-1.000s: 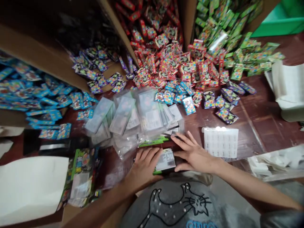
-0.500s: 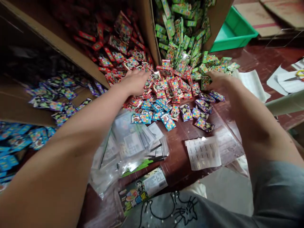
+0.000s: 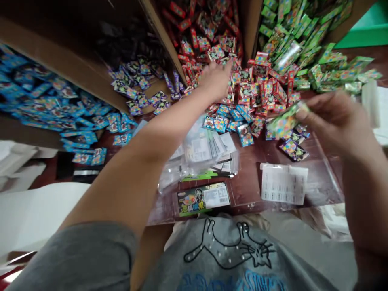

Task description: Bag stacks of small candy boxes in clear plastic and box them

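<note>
My right hand [image 3: 336, 117] pinches a small green candy box [image 3: 283, 122] between thumb and fingers, above several purple candy boxes [image 3: 293, 149]. On the pile of red candy boxes [image 3: 266, 92], my left hand [image 3: 214, 81] rests with its fingers stretched forward and apart; its fingertips are partly lost among the boxes. A few blue candy boxes [image 3: 216, 123] lie just nearer than that pile. To the right, green candy boxes [image 3: 303, 32] spill out of a carton onto the table.
Cardboard dividers [image 3: 165, 36] separate the colours, with more blue boxes [image 3: 60, 97] at far left. Clear plastic bags [image 3: 194, 151], a printed header card [image 3: 204, 199] and a sticker sheet [image 3: 284, 184] lie nearer me. A green bin [image 3: 363, 30] stands far right.
My right hand has come back from the green pile and now holds a green candy box. The view has shifted left; my left hand is still at the red boxes.
</note>
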`<state>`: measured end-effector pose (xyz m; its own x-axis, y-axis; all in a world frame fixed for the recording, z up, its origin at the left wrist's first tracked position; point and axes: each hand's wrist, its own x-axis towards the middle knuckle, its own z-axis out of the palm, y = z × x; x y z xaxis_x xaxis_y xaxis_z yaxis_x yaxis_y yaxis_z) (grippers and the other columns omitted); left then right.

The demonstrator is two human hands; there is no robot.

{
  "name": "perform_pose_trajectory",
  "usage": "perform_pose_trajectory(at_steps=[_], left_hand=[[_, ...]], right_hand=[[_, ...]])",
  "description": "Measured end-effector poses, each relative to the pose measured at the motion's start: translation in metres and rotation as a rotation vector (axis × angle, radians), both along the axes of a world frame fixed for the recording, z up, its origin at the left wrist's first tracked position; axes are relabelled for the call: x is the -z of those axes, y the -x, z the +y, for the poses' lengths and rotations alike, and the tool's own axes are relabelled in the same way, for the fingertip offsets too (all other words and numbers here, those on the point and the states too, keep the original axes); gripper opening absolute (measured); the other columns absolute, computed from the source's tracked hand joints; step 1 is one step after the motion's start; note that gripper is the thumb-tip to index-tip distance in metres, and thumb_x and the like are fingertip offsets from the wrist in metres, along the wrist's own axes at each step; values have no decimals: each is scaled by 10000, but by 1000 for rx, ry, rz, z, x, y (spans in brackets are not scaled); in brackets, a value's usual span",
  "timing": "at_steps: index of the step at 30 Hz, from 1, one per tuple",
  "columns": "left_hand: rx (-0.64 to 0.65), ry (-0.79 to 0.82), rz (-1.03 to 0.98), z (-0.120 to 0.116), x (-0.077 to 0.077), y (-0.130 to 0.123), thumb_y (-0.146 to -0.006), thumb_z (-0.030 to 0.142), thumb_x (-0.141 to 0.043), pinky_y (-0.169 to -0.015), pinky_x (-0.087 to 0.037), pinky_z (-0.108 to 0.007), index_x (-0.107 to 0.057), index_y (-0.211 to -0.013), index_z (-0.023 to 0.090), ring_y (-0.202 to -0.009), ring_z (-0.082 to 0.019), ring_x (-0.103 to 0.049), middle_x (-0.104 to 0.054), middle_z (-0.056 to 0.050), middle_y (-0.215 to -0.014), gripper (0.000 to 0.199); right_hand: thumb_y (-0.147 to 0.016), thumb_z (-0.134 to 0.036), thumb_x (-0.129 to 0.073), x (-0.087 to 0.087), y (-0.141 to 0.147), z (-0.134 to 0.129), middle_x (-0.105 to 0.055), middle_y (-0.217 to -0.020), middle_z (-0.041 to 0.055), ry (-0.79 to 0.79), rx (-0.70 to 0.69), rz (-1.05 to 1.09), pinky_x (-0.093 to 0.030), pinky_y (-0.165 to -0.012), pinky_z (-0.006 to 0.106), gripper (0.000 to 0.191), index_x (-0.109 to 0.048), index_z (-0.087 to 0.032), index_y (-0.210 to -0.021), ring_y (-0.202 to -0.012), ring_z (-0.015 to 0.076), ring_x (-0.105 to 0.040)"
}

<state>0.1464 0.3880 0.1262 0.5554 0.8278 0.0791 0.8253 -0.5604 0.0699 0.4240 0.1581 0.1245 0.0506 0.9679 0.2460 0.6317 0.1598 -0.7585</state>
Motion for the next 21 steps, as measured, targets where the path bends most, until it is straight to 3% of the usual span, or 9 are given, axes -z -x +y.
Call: perform_pose_trajectory(at_steps=[2, 4, 7, 10, 13, 16, 18, 21], left_hand=[[68, -51, -116, -46, -4, 14, -909, 297, -772, -1219, -468, -547, -456, -1680, 234, -1403, -378, -559, -621, -115, -1490, 836], [163, 48, -200, -110, 1, 32, -934, 305, -736, -1150, -529, -571, -613, -1523, 274, -1308, -377, -626, -604, -115, -1431, 602], [241, 267, -254, -213, 24, 54, -956, 358, -723, -1045, -599, -497, -669, -1319, 221, -1227, -325, -674, -580, -122, -1425, 392], [186, 452, -196, -282, 54, 60, -939, 469, -792, -966, -630, -476, -647, -1279, 161, -1195, -332, -698, -565, -176, -1466, 481], [212, 487, -150, -300, 72, 60, -826, 648, -881, -1086, -575, -544, -614, -1382, 119, -1316, -411, -640, -537, -235, -1547, 812], [347, 456, -115, -294, 75, 65, -739, 604, -959, -1226, -437, -578, -496, -1576, 126, -1444, -450, -524, -532, -229, -1613, 1068], [391, 470, -82, -292, 75, 69, -773, 488, -950, -1227, -411, -557, -432, -1639, 122, -1441, -433, -517, -574, -215, -1587, 1073], [396, 503, -100, -295, 80, 72, -845, 412, -877, -1213, -404, -532, -367, -1682, 101, -1424, -407, -519, -618, -214, -1536, 1028]], right_hand=[[-929, -550, -825, 7, 41, -49, -808, -942, 50, 170, -31, 234, -589, -666, 323, 324, -764, -253, -1043, -729, 164, -721], [-927, -582, -811, 24, 72, -92, -808, -891, 39, 331, -60, 299, -566, -595, 298, 359, -793, -233, -1010, -651, 144, -675], [-988, -617, -717, 58, 96, -137, -804, -829, 33, 513, -83, 269, -569, -561, 307, 420, -814, -218, -1072, -588, 148, -655], [-1061, -554, -626, 80, 102, -161, -842, -1008, 84, 443, -80, 93, -668, -773, 407, 391, -816, -219, -1129, -819, 224, -783], [-1082, -499, -607, 84, 102, -173, -787, -1335, 146, 282, -124, -136, -640, -1042, 508, 411, -759, -209, -1331, -1175, 298, -772], [-1012, -628, -667, 82, 104, -180, -679, -1510, 205, 216, -219, -362, -585, -1104, 586, 741, -582, -151, -1572, -1309, 385, -672], [-979, -692, -662, 85, 108, -181, -650, -1525, 241, 201, -257, -484, -557, -1089, 627, 917, -461, -110, -1658, -1316, 435, -619], [-999, -619, -635, 95, 113, -177, -647, -1497, 266, 175, -280, -530, -528, -1072, 634, 978, -293, -71, -1734, -1314, 454, -579]])
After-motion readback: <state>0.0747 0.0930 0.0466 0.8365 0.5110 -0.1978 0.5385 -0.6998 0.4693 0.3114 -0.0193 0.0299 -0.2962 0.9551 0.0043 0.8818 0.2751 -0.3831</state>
